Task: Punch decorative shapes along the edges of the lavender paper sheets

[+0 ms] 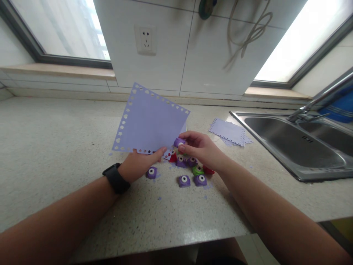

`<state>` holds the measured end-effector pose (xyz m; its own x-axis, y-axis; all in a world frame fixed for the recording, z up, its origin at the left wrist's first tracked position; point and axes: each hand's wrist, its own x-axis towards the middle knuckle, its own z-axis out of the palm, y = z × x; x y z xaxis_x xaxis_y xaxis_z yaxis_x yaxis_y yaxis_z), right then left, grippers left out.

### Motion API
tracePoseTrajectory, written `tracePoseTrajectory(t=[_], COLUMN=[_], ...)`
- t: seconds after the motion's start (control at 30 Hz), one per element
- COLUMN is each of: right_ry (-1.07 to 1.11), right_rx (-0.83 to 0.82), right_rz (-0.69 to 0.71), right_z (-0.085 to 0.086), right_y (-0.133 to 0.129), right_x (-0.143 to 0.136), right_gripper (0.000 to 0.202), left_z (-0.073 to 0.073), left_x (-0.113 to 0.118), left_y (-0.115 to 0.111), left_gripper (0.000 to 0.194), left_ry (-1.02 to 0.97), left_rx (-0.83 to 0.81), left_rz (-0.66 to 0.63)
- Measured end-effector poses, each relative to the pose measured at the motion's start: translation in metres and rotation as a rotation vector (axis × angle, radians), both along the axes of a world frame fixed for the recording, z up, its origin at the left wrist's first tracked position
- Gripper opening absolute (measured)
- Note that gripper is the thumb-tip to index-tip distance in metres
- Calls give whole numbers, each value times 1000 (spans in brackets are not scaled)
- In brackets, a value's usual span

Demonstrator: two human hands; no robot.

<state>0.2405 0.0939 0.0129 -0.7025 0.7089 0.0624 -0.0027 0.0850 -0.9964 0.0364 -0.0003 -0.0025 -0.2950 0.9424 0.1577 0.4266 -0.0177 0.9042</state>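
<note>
My left hand (142, 162) grips a purple sheet of paper (154, 121) by its near edge, thumb on top and fingers underneath. Small shapes such as hearts, flowers and stars are punched along the sheet's edges. At the sheet's near right corner, my right hand (200, 147) pinches a purple craft punch (179, 142) between thumb and fingers. Whether the punch sits around the paper's edge I cannot tell. Below the hands lie several more punches: a purple one (151, 172) at the left, a green one (198, 169), a red one (173, 157) and other purple ones (184, 180).
Punched purple sheets (228, 130) lie stacked at the right, beside a steel double sink (292, 143) with a faucet (303, 109). Tiny purple paper bits are scattered over the speckled countertop (68, 147). A wall socket (146, 39) and a hanging cable (248, 35) are behind.
</note>
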Motion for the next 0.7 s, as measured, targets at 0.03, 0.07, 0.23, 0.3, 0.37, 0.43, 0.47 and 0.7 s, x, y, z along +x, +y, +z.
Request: tracePoseTrajectory(t=[0.03,0.07,0.23,0.3,0.37,0.43,0.47,0.7], right_ry=[-8,-12,-8,-7,-4,-5,-7,-8], right_rx=[4,6,7,7,8,7,6,-1], right_rz=[-3,-6,1,0,1,6,8,11], right_z=[0,0,0,-1,-1,0,0,0], right_y=[0,0,0,0,0,0,0,-2], right_x=[0,0,0,0,0,0,0,-1], right_gripper=[36,37,35,35,36,35,35,34], left_z=[0,0,-1,-1,-1,-1,-1,-2], left_x=[0,0,0,0,0,0,0,0], left_y=[0,0,1,1,1,1,1,1], left_gripper=[21,21,23,23,23,23,24,26], left_ry=[-1,-2,3,14,24,25,23,32], left_rx=[7,13,30,27,23,23,21,-16], left_rz=[-1,-2,-17,-19,-15,-9,-9,3])
